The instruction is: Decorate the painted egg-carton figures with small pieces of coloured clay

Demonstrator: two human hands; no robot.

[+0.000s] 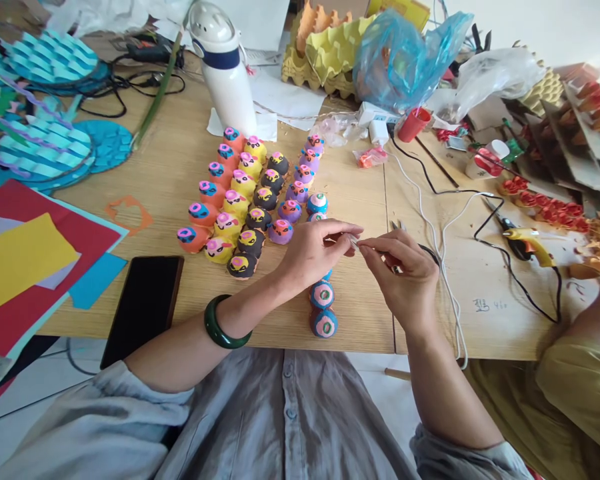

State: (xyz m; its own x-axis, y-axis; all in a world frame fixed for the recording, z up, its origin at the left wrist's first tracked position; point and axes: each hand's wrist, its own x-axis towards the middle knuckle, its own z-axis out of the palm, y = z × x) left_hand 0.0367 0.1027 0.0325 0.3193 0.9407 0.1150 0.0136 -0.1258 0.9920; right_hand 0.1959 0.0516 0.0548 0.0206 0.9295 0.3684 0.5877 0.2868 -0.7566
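Observation:
My left hand, with a dark green bangle on its wrist, pinches at a tiny pale piece too small to name. My right hand meets it fingertip to fingertip, its thumb and forefinger closed at the same spot. Metal tips show behind the right hand; whether it holds them is hidden. Below my hands runs a row of blue domes topped with pink and green rings, partly covered by the left hand. To the left stand rows of purple domes, black domes, yellow domes and orange domes.
A phone overhangs the table's front edge beside coloured sheets. Behind the domes stand a white thermos and egg trays. White and black cables cross the right side near a yellow glue gun. Another person's sleeve is at right.

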